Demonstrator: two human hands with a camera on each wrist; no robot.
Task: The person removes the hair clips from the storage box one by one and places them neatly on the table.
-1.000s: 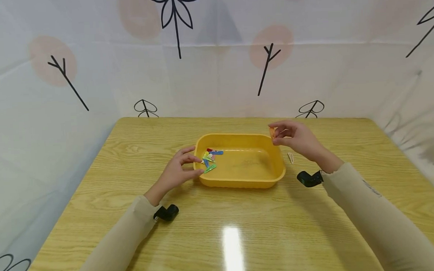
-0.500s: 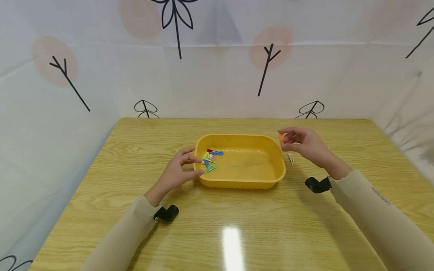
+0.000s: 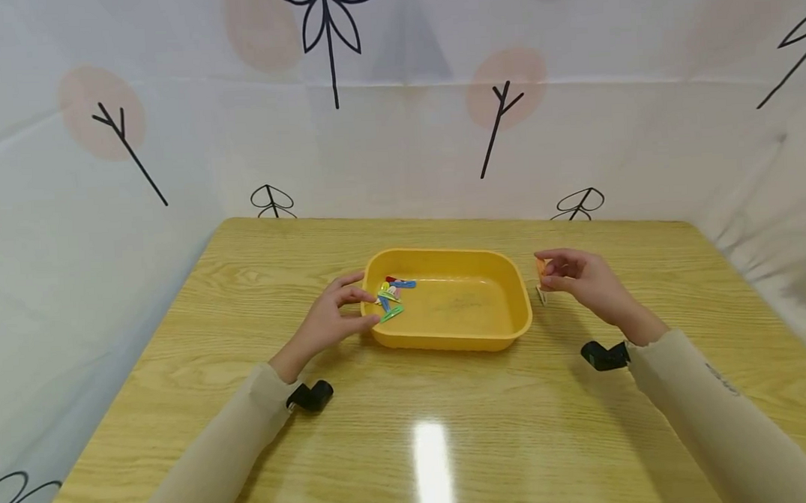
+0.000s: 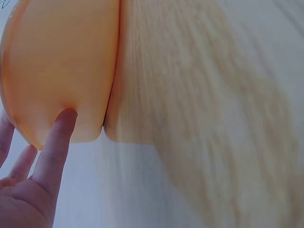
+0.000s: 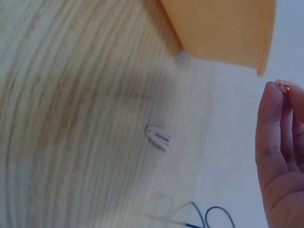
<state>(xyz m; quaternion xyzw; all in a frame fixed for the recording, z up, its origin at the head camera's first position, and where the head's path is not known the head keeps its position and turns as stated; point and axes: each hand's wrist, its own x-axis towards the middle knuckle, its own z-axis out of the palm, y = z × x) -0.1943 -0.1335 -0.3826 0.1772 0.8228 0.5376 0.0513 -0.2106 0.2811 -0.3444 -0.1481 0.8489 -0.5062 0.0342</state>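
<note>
A yellow plastic tray (image 3: 447,340) stands on the wooden table, with several colourful hair clips (image 3: 389,298) gathered in its left end. My left hand (image 3: 331,311) rests against that end; in the left wrist view one fingertip (image 4: 70,115) touches the outer wall and other fingers lie at the rim. Past the tray's right end, my right hand (image 3: 590,282) pinches an orange hair clip (image 3: 541,266) above the table. A pale hair clip (image 5: 158,137) lies on the table just below that hand, partly hidden by it in the head view.
The wooden table (image 3: 304,466) reaches back to a white cloth (image 3: 399,154) with printed plants. Black wrist cameras (image 3: 311,396) sit at both cuffs. A light reflection shows on the table's front part.
My right hand has moved right and toward me with the orange hair clip, from over the tray's right rim to beyond it, above the pale clip. The left hand has stayed put.
</note>
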